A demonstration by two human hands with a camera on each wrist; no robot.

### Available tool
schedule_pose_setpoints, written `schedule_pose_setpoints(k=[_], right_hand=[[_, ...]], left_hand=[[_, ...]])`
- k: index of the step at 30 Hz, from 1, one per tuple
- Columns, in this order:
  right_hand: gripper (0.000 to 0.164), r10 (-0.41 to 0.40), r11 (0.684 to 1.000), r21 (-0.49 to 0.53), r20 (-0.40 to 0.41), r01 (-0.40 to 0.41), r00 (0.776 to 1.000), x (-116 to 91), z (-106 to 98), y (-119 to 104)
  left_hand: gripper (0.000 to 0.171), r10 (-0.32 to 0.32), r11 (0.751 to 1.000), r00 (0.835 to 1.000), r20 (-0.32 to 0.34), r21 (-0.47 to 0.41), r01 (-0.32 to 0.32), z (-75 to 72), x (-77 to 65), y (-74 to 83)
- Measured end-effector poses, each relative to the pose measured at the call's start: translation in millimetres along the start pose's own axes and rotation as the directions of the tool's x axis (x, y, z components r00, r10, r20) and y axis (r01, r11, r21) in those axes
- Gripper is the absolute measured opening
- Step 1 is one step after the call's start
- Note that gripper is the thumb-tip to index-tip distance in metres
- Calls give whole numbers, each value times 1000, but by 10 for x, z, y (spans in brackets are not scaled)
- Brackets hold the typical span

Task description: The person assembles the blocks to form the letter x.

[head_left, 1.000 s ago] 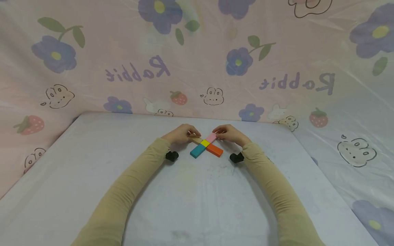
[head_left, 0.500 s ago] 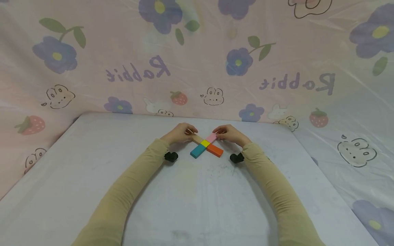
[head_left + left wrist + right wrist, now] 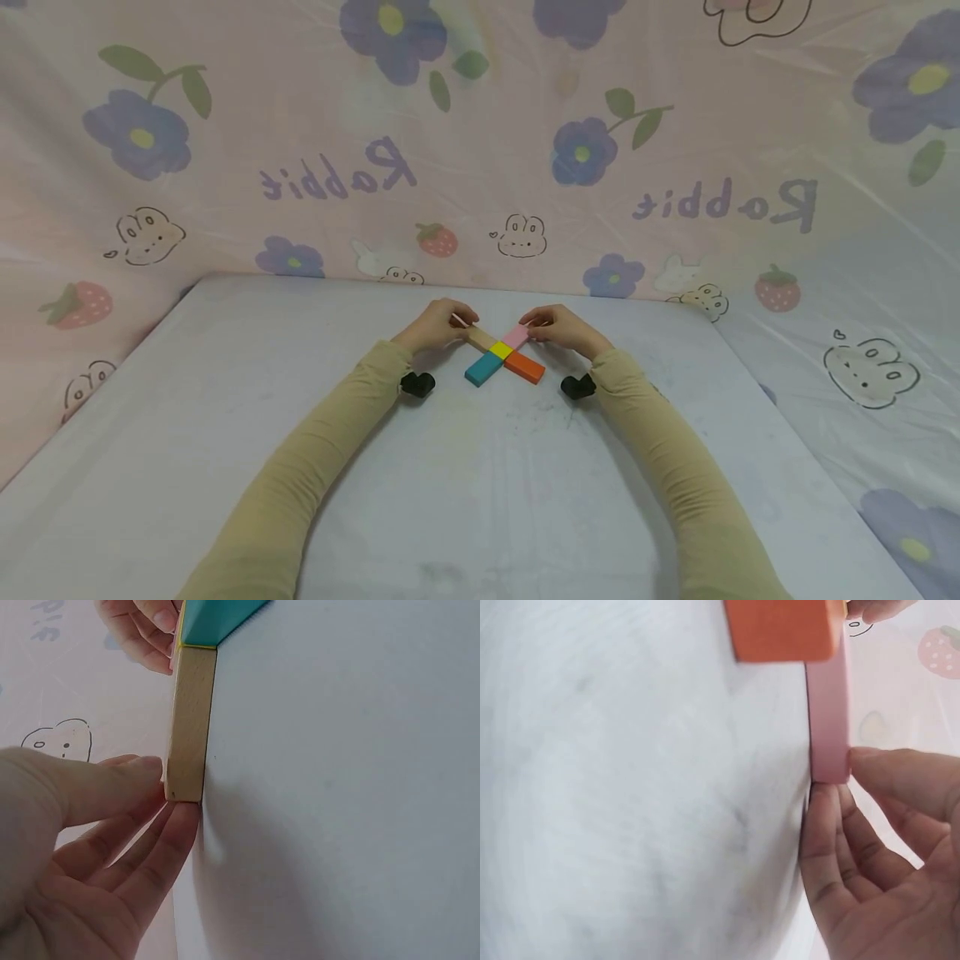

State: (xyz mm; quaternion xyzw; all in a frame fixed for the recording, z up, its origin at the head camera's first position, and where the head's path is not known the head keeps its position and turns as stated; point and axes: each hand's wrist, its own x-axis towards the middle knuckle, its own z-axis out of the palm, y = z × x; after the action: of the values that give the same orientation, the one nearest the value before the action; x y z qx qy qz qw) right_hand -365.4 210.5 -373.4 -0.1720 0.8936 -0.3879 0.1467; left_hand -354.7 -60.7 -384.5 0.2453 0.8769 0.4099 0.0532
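Small blocks form a cross on the white table, around a yellow block [image 3: 501, 350] in the middle. My left hand [image 3: 432, 326] pinches the outer end of a plain wooden block [image 3: 193, 724]: the thumb lies at its edge and fingertips touch its end. My right hand [image 3: 567, 330] pinches the outer end of the pink block [image 3: 829, 724] in the same way. Nearer to me, the teal block [image 3: 483, 367] and the orange block [image 3: 524, 366] lie on the table untouched. The far sides of the held blocks are partly hidden by my fingers.
The white tabletop [image 3: 480, 483] spreads out on both sides and in front of the blocks. Behind it hangs a pink curtain [image 3: 480, 108] printed with flowers and rabbits. A black device is fixed at my left wrist [image 3: 417, 384], another at my right wrist [image 3: 578, 386].
My left hand has drawn back slightly, up and to the left, showing more of the wooden block. My right hand and the cross of blocks stay where they were.
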Motion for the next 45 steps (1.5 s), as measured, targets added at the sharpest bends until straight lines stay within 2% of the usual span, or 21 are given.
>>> schedule_pose_setpoints(k=[11,18,23,29,33,38,45], right_hand=[[30,24,1000,1,-13,-24,1000,-19,-15,-10],[32,8,999,31,8,-8,1000,-167,-82,17],[37,-36,997,66,80,30,996,-322,-144,47],[46,-81,992,108,219,59,972,-473,-167,60],[47,-84,993,99,267,60,960,-521,-127,43],[47,-103,993,80,257,86,961,-521,-68,47],[46,-89,996,37,224,83,971,-529,-20,7]], left_hand=[[28,-17,1000,1000,-1,-17,17,-17,-6,-2],[27,-27,1000,1000,-1,7,27,-52,-11,-34],[27,-11,1000,1000,-11,15,11,-74,-33,-30],[25,-4,1000,1000,-16,7,4,-77,-56,-36],[25,-12,1000,1000,-24,7,12,-77,-59,-36],[25,-26,1000,999,-25,1,26,-72,-63,-36],[24,-39,999,999,-24,-17,38,-72,-69,-20]])
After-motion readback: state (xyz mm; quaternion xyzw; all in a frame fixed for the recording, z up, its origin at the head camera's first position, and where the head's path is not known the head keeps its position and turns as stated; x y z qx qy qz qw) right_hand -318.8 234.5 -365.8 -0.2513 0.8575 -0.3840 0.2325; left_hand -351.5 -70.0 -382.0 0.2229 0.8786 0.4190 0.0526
